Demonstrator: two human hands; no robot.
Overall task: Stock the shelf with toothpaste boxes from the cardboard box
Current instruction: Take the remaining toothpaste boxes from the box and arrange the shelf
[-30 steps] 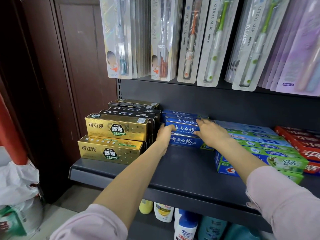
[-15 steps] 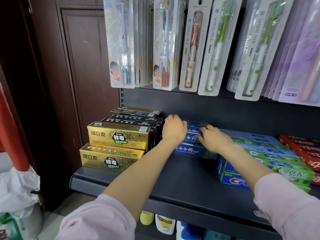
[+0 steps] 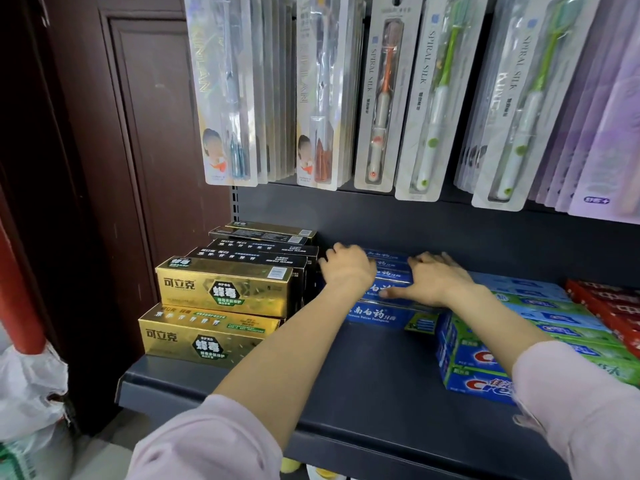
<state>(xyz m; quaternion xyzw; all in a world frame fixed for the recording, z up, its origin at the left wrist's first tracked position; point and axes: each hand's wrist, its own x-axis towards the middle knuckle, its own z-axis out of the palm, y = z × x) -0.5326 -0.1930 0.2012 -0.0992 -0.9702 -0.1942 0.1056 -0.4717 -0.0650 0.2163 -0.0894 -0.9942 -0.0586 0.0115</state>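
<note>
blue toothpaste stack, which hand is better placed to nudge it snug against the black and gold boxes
Right. The right hand lies flat on the blue toothpaste stack toward its right side, so it could likely push leftward. The left hand sits at the stack's left end, beside the gold boxes.

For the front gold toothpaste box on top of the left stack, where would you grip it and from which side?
Grip the top front gold box across its long body near the middle, thumb on the front face and fingers over the top, coming from the open front of the shelf. It lies lengthwise along the shelf edge on another gold box, with dark boxes close behind, so only front and top are free.
</note>
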